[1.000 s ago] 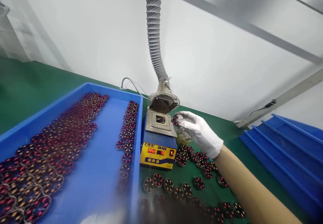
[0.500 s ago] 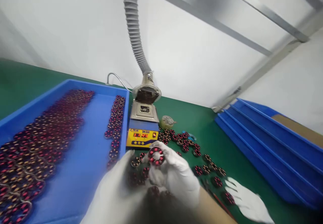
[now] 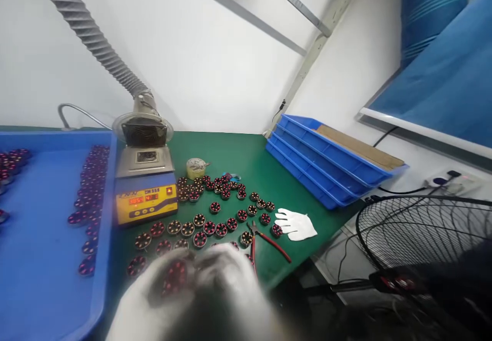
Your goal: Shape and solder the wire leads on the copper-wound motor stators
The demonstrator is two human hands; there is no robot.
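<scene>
Gloved hands (image 3: 200,295) blurred, close to lens; grip cannot be told. Wound stator (image 3: 175,277) could slip near solder pot (image 3: 144,184).

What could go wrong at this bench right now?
1. The gloved hands hold a wound coil so near the camera that it blurs; fine handling may be hard to check.
2. The solder pot has its display lit, so it is probably hot, and loose coils lie right beside it.
3. The cutters and spare glove lie near the table edge and might get knocked off.
</scene>
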